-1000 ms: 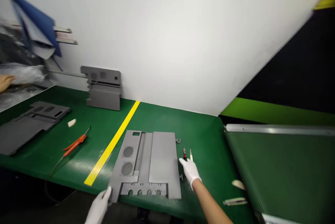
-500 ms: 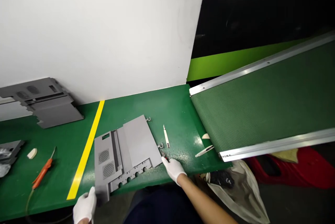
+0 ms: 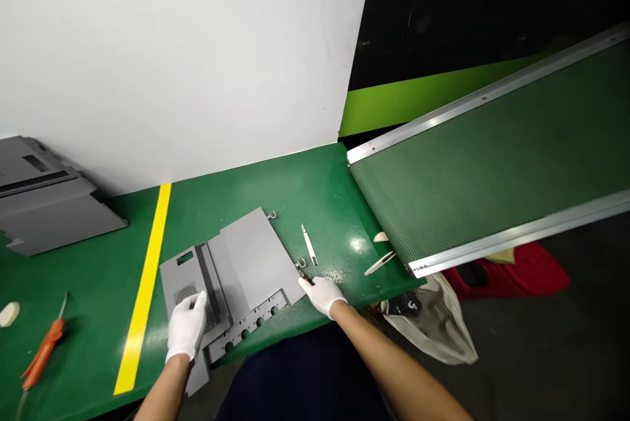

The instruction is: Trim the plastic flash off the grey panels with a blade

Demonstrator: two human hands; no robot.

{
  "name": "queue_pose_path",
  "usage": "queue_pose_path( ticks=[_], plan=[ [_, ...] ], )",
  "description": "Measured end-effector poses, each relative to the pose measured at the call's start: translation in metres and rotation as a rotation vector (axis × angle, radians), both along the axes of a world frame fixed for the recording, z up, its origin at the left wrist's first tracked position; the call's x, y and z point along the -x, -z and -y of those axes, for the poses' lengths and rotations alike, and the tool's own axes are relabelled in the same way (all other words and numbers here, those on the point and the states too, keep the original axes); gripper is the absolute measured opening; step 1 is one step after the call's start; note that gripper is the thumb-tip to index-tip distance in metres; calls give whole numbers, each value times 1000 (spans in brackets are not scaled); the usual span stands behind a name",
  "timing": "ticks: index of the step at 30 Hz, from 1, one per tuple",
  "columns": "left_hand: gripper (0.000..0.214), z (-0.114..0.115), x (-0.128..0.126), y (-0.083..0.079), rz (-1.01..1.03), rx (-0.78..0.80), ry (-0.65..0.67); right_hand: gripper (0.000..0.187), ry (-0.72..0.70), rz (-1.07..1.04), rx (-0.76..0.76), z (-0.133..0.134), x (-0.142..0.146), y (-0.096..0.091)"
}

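A flat grey plastic panel with vent grilles and a row of holes lies on the green table near its front edge. My left hand, in a white glove, rests on the panel's left part over the grilles, fingers curled down onto it. My gloved right hand is closed at the panel's right front corner on a small red-and-black tool whose tip touches the panel's edge. A white knife lies just beyond my right hand.
A green conveyor belt with metal rails runs off to the right. Another knife and a pale scrap lie by its end. Left: a yellow line, orange cutters, another grey panel. A bag hangs below.
My left hand has moved from the panel's front left corner up onto its grille area. The view has shifted slightly right; my right hand stays at the panel's corner.
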State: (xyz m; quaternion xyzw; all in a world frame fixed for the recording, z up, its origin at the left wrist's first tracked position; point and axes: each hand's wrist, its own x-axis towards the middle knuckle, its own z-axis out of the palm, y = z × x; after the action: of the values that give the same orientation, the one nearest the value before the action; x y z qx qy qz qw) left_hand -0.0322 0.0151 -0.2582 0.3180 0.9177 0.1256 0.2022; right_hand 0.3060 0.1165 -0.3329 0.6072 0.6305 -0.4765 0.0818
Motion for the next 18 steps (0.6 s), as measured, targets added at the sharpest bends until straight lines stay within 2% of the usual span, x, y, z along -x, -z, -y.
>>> queue_pose_path(
  ticks=[5, 7, 9, 13, 15, 16, 18],
  plan=[
    [47, -48, -5, 11, 127, -35, 121, 79, 21, 49, -36, -2, 6, -1],
    [46, -70, -19, 15, 148, -64, 189, 80, 32, 66, -36, -2, 7, -2],
    [42, -94, -39, 18, 182, -105, 313, 80, 32, 75, -28, -3, 7, -3],
    [36, -145, -91, 27, 228, -159, 649, 84, 30, 81, -3, -6, 7, -1],
    [38, -167, -116, 34, 241, -154, 865, 84, 19, 89, 5, -8, 7, 2],
    [39, -177, -126, 38, 240, -107, 1006, 84, 6, 92, 2, -8, 7, 4],
    [43, -194, -143, 48, 231, 92, 1294, 83, -30, 102, -28, -8, 8, 6]
  ],
)
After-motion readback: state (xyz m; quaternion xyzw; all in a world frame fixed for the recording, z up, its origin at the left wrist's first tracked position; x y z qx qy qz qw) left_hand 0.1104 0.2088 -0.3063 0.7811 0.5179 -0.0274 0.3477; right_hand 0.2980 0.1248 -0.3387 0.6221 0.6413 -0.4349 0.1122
